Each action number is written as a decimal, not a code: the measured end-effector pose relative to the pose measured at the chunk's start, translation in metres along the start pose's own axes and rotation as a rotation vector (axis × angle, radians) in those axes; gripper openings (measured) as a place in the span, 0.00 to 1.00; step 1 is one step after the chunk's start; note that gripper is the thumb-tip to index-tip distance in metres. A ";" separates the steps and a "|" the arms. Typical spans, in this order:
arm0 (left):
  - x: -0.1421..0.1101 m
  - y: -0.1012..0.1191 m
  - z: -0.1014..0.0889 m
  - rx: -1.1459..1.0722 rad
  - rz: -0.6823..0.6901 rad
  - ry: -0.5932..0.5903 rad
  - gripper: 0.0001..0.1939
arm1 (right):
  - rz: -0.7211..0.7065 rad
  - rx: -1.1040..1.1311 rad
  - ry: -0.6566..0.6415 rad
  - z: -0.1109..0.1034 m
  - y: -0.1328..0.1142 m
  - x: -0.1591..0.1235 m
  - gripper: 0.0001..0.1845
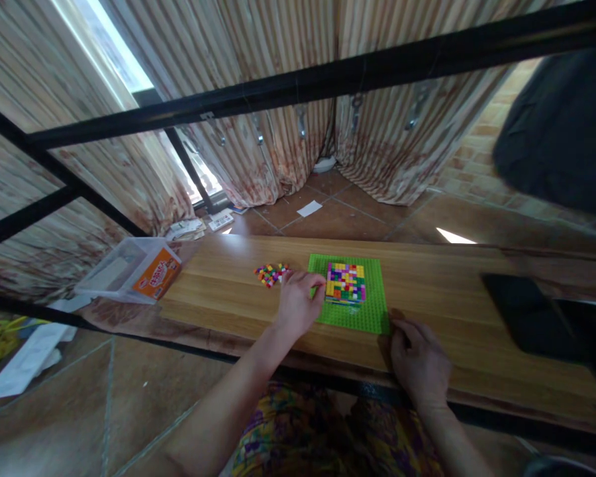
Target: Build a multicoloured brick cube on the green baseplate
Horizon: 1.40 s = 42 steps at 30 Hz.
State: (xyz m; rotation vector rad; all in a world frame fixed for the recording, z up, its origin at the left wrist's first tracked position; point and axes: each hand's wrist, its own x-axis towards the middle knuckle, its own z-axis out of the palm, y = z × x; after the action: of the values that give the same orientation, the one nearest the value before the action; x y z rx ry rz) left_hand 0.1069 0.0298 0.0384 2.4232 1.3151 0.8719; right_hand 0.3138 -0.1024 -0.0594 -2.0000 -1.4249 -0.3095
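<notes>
A green studded baseplate lies on the wooden board in front of me. On it stands a low block of small building bricks in many colours, stacked in layers. My left hand is over the plate's left edge, thumb and forefinger pinched together at the block's left side. Whatever is between those fingertips is too small to make out. At the plate's near right corner, my right hand is closed with curled fingers against the edge. Left of the plate, a small heap of loose bricks lies partly behind my left hand.
A clear plastic box with an orange label stands at the board's left end. Dark flat objects lie at the right. A black metal rail with hooks crosses in front of the curtains. Papers lie on the tiled floor beyond.
</notes>
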 end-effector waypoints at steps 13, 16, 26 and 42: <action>0.022 0.015 0.020 0.072 0.213 -0.188 0.07 | 0.014 0.022 -0.018 0.000 -0.001 0.000 0.15; 0.024 0.015 0.019 0.093 0.244 -0.201 0.09 | 0.008 0.019 -0.025 0.000 -0.001 0.000 0.15; 0.022 0.016 0.021 0.206 0.252 -0.159 0.09 | 0.008 0.041 -0.024 0.001 0.000 0.000 0.14; 0.016 0.013 0.031 0.290 0.272 -0.100 0.10 | -0.004 0.016 -0.006 0.001 -0.001 0.000 0.13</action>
State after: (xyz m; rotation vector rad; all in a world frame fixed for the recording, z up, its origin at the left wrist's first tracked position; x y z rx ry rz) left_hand 0.1409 0.0372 0.0266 2.8813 1.1622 0.6450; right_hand 0.3129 -0.1018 -0.0596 -1.9872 -1.4313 -0.2930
